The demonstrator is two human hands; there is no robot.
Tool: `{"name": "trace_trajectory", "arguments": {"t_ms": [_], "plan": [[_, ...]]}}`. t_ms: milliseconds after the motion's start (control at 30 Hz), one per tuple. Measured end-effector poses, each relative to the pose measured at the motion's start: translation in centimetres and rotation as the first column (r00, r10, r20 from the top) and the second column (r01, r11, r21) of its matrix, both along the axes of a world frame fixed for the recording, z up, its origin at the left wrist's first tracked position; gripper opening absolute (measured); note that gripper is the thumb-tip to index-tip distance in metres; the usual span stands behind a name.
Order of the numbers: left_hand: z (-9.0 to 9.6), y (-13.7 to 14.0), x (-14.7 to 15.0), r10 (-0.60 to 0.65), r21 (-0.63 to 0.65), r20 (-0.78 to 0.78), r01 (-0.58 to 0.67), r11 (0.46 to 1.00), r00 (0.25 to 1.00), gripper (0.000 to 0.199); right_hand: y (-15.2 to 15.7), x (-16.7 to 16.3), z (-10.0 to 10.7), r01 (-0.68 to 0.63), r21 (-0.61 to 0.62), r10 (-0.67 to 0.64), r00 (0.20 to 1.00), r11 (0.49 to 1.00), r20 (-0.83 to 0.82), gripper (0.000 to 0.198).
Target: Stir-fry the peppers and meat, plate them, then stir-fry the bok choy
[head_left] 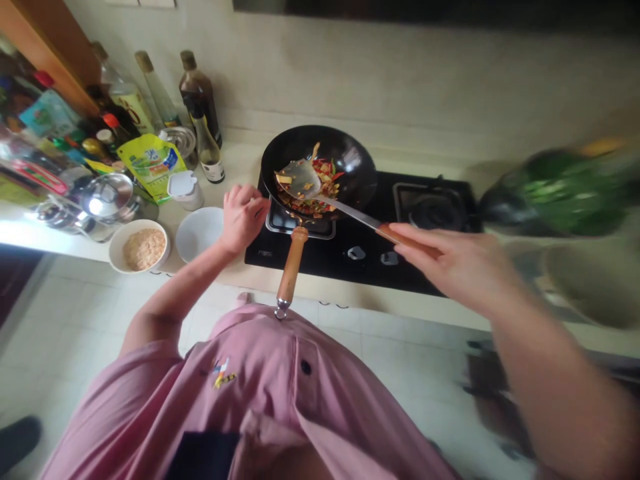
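Note:
My right hand grips the wooden handle of a metal wok spatula. The spatula's blade lies inside a black wok, over a chopped stir-fry with red, green and pale pieces. The wok sits on the left burner of a black gas stove, its wooden handle pointing toward me. Beside the wok's left rim is my left hand, its fingers curled closed; whether they hold anything I cannot make out. A white plate lies just below and left of that hand.
On the left counter stand a white bowl of pale brownish food, a white lidded jar, a yellow-green pouch and several bottles. To the right are blurred leafy greens and a large pale basin. A second burner adjoins the wok.

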State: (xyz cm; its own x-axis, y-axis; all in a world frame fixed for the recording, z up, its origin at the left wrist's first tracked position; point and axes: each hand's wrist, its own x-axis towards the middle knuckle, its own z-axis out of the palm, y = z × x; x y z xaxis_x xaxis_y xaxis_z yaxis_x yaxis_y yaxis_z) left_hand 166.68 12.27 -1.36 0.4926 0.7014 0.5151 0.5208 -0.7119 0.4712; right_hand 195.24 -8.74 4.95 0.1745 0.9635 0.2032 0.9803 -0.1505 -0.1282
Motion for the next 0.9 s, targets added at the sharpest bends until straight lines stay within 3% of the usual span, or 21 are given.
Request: {"name": "trace_trajectory", "arguments": {"t_ms": [100,200,367,600,700,800,867,900], "plan": [[2.4,3.2,1.1,-0.105,0.166,-0.184,0.136,0.977,0.977,0.027,-1.3,-0.1,0.7,-0.042,0.021,0.041,0.999,0.999,0.026,0.037],[3.3,4.7,2.4,-0.214,0.188,-0.305,0.279,0.942,0.928,0.038,-2.4,-0.5,1.4,-0.09,0.065,0.085,0.994,0.994,0.074,0.036],[3.0,5.6,3.5,-0.377,0.152,-0.291,0.432,0.889,0.879,0.042,-3.6,-1.2,2.4,-0.139,0.122,0.122,0.983,0.983,0.138,0.038],[4.0,5.6,4.4,-0.495,0.078,-0.29,0.535,0.841,0.819,0.03,-4.6,-1.1,2.5,-0.076,0.045,0.068,0.987,0.996,0.143,0.039],[4.8,5.4,4.6,-0.493,0.013,-0.227,0.508,0.861,0.84,0.026,-4.6,-0.8,2.3,0.057,-0.055,-0.054,0.998,0.997,0.043,0.038],[6.3,4.0,4.4,-0.489,-0.133,-0.054,0.479,0.867,0.87,0.021,-3.7,0.0,2.5,0.206,-0.231,-0.222,0.974,0.951,-0.043,0.04],[7.7,1.7,4.1,-0.514,-0.28,0.131,0.529,0.801,0.848,0.021,-2.3,0.8,3.2,0.256,-0.306,-0.278,0.96,0.917,-0.03,0.04],[8.6,0.1,3.9,-0.529,-0.356,0.233,0.577,0.735,0.816,0.023,-1.3,1.2,3.7,0.271,-0.318,-0.286,0.958,0.908,0.0,0.04]]}}
